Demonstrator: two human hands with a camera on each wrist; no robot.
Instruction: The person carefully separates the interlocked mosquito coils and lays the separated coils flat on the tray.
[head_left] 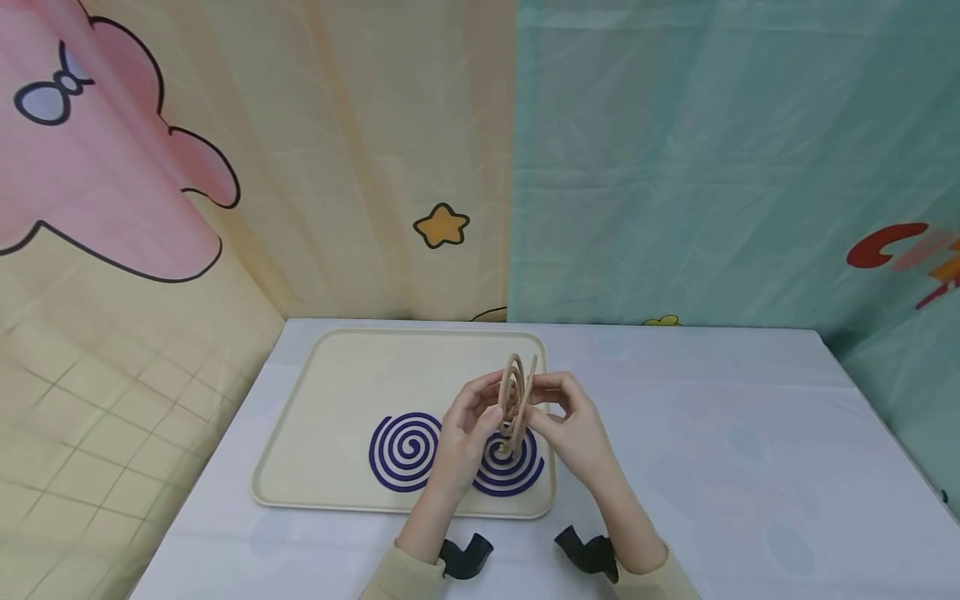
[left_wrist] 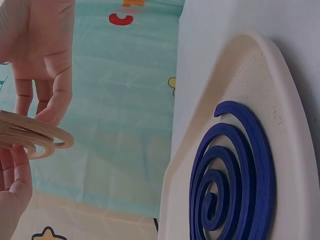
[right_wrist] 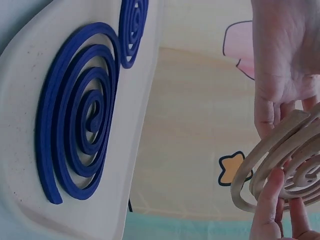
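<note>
Tan mosquito coils (head_left: 513, 392), apparently a pair nested together, stand on edge above the tray's right side. My left hand (head_left: 467, 425) pinches them from the left with thumb and fingers. From the right, my right hand (head_left: 573, 421) pinches the same coils by the edge. In the right wrist view the rings of the tan coil (right_wrist: 272, 155) look spread apart on one side. Below the hands a blue mosquito coil (head_left: 540, 477) lies flat, partly hidden by the held coils. Another blue coil (head_left: 382, 454) lies left of it, its right edge behind my left hand.
Both blue coils rest on a cream tray (head_left: 337, 367) with a raised rim, on a white-covered table (head_left: 712, 450). Black wrist mounts (head_left: 467, 557) sit on both wrists. Printed curtains (head_left: 660, 167) hang behind the table.
</note>
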